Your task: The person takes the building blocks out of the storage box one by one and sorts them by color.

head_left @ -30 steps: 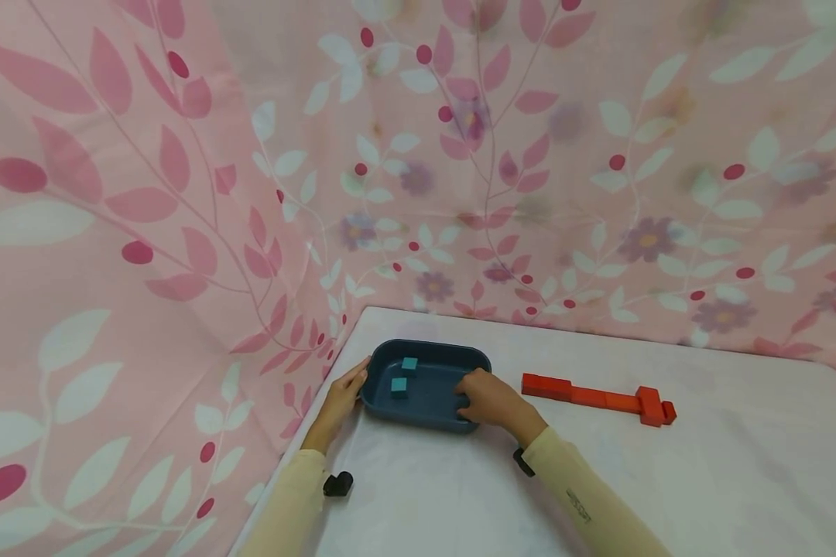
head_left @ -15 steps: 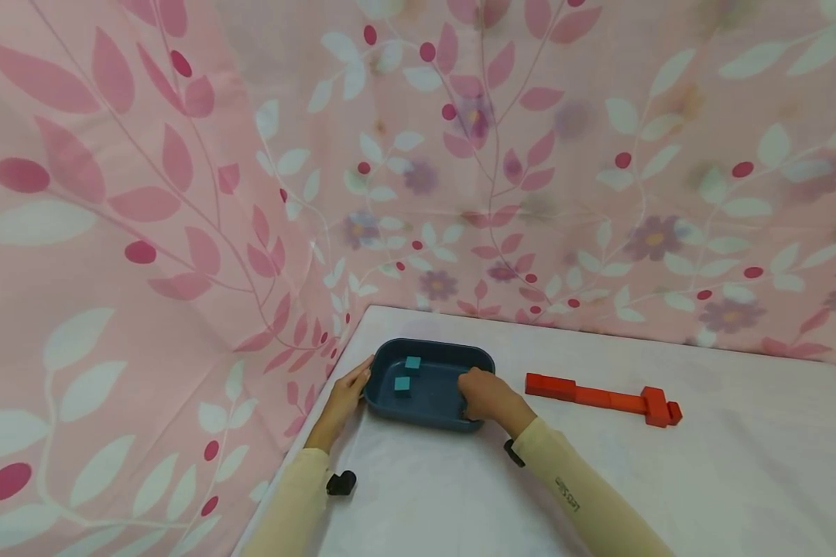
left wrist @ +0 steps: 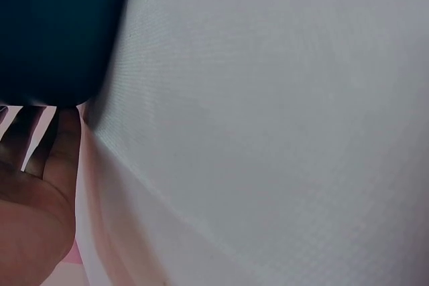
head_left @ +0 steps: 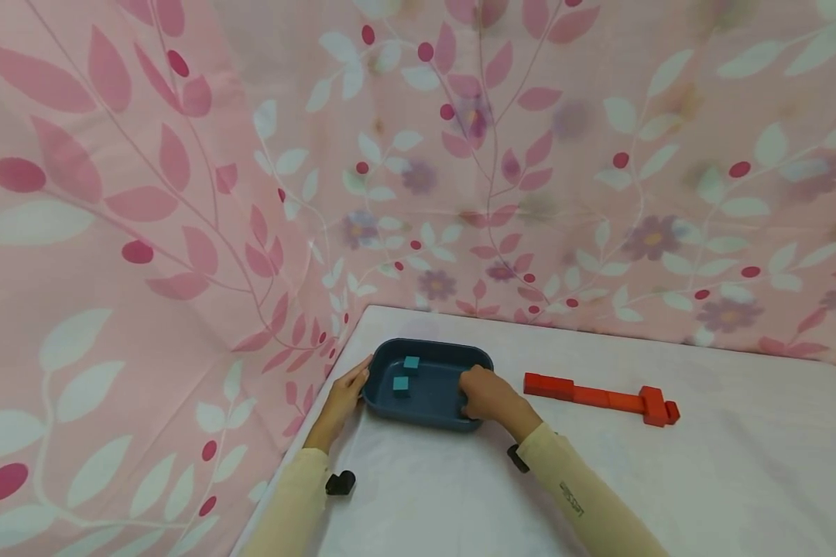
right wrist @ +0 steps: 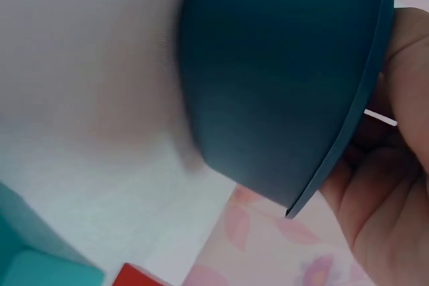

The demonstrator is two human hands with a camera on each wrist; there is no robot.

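Observation:
A dark blue tray (head_left: pixel 428 394) stands on the white-covered table, with two teal cubes (head_left: pixel 400 386) in its left part. My left hand (head_left: pixel 341 402) rests against the tray's left end, its fingers fairly straight; in the left wrist view the fingers (left wrist: pixel 64 142) touch the tray's edge. Over the right end, my right hand (head_left: pixel 491 398) reaches into the tray with curled fingers. A sliver of teal shows just beyond those knuckles. Whether the fingertips hold something is hidden by the hand, and by the tray wall (right wrist: pixel 281 78) in the right wrist view.
A row of red blocks (head_left: pixel 602 398) lies on the table right of the tray. Teal blocks (right wrist: pixel 53 269) appear close to the camera in the right wrist view. A pink floral cloth (head_left: pixel 488 193) hangs behind the table and along its left side.
My right hand's fingers have drawn together inside the tray's right end, where finger and thumb stood apart before. Left hand, tray and red blocks stay in place.

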